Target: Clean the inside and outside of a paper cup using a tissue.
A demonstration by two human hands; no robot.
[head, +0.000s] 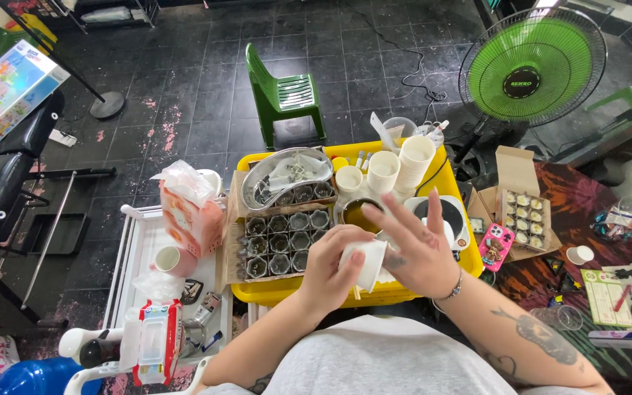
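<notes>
Over a yellow plastic tray [279, 291] of small dark pots [287, 241], the left hand [330, 267] grips a white paper cup [369, 263]; the right hand [415, 249], fingers spread wide, touches it beside an open cardboard box [517, 175].

head cam | steep downward look | close over yellow tray [469, 257] | single view

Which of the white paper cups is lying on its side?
The white cup held between the left hand and right hand lies sideways. The stacked cups in the yellow tray stand upright, mouths up.
</notes>
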